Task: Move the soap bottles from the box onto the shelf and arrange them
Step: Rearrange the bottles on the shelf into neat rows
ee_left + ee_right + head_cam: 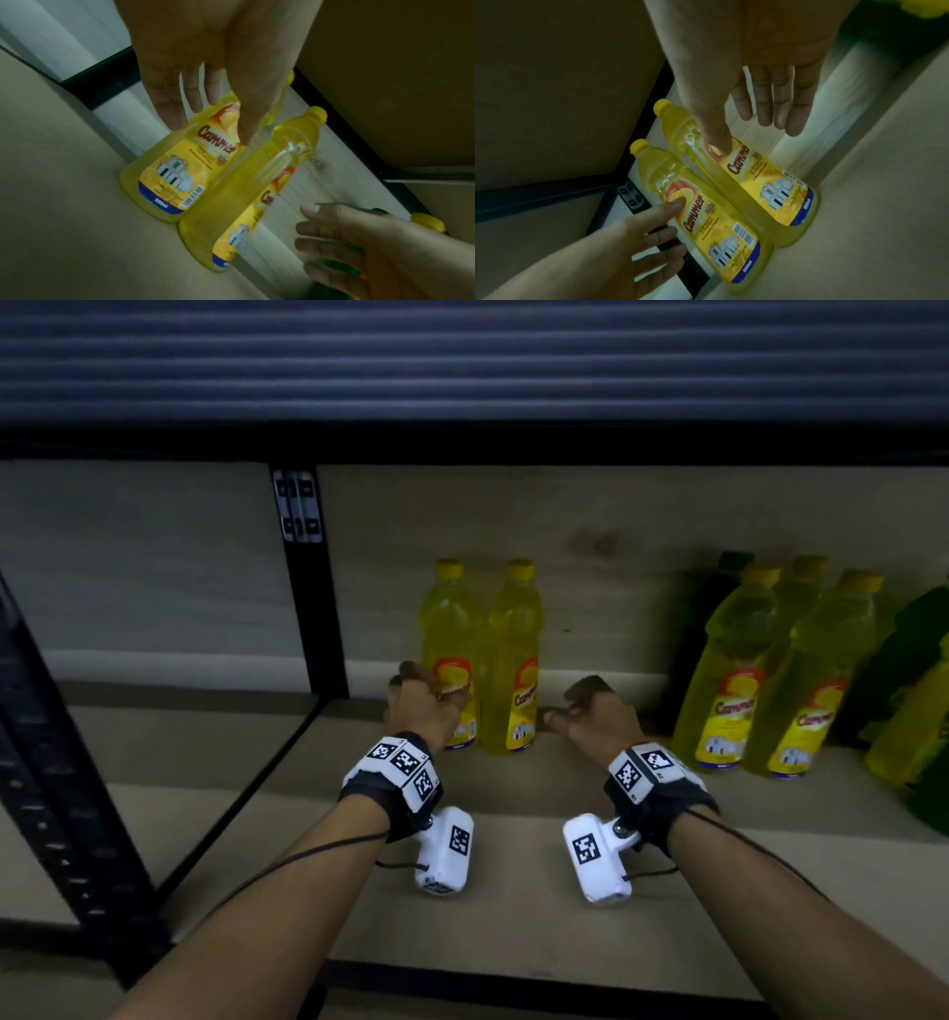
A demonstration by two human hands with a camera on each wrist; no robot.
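Note:
Two yellow soap bottles stand upright side by side at the back of the shelf [513, 839]: the left bottle [448, 629] [164, 178] [716, 233] and the right bottle [513, 654] [239, 192] [770, 188]. My left hand [421, 701] [218, 91] [628, 243] is in front of the left bottle with its fingers straight and its thumb on the label. My right hand [590, 711] [752, 91] [347, 243] is just right of the right bottle, fingers relaxed, thumb reaching to that bottle's label. Neither hand grips anything. The box is out of view.
More yellow bottles [729, 670] [811, 685] and dark green ones [924, 660] stand at the shelf's right end. A black upright post [313, 608] bounds the bay on the left. The underside of an upper shelf [462, 439] hangs low overhead.

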